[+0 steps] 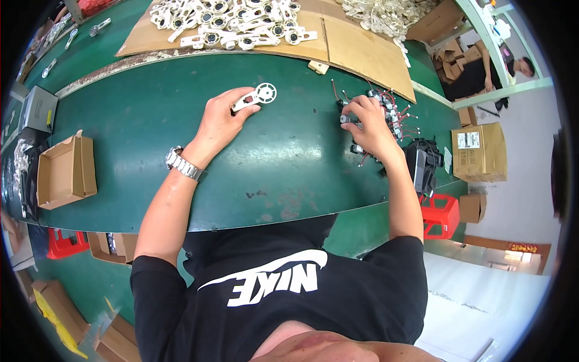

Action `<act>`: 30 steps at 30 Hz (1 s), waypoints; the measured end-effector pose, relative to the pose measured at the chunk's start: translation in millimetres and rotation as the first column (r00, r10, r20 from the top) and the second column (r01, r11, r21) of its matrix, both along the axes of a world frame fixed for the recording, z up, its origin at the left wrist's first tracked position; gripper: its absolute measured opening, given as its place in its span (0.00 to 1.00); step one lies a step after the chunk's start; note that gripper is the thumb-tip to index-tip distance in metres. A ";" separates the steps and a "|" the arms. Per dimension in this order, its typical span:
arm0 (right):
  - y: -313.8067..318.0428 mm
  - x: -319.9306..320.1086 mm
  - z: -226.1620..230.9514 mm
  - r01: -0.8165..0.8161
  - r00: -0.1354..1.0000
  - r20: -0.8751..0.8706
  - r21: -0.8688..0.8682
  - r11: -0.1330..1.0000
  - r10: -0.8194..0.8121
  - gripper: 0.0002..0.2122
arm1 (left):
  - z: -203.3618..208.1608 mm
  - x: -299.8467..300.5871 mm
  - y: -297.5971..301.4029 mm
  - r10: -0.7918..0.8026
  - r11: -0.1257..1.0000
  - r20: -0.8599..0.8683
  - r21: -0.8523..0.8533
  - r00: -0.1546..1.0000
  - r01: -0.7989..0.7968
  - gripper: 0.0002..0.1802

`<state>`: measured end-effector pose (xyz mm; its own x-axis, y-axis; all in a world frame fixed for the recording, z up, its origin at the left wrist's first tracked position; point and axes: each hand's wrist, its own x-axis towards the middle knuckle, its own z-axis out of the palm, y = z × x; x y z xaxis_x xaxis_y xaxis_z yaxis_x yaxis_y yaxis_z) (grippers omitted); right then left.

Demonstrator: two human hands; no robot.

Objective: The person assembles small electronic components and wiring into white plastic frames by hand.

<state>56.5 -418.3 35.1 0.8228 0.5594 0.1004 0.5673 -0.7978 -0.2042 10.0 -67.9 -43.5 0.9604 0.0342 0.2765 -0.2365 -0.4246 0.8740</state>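
Table (pixel 151 130): dark green, grey scuffs. Plastic piece (pixel 260 96), over table's middle: white. Plastic pile (pixel 247 24), table's far side: off-white, black discs. Small block (pixel 347 119), table's right: grey. Wires (pixel 412 116), same side: red. Wristwatch (pixel 184 164), over table's left: silver. Shirt (pixel 368 289), table's near edge: black, white print.

Box (pixel 86 161) left, wired parts (pixel 392 116) right

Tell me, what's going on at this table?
A person's left hand holds a white round-headed part over the green table. Their right hand pinches a small grey part beside a cluster of wired components; whether it is lifted is unclear. More white parts lie heaped on cardboard at the far side.
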 end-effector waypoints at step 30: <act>104.1 2.5 -46.3 0.096 0.880 -0.266 0.910 0.402 0.392 0.14 | 0.5 -1.9 -5.9 -0.017 0.983 0.197 0.182 0.980 -0.019 0.22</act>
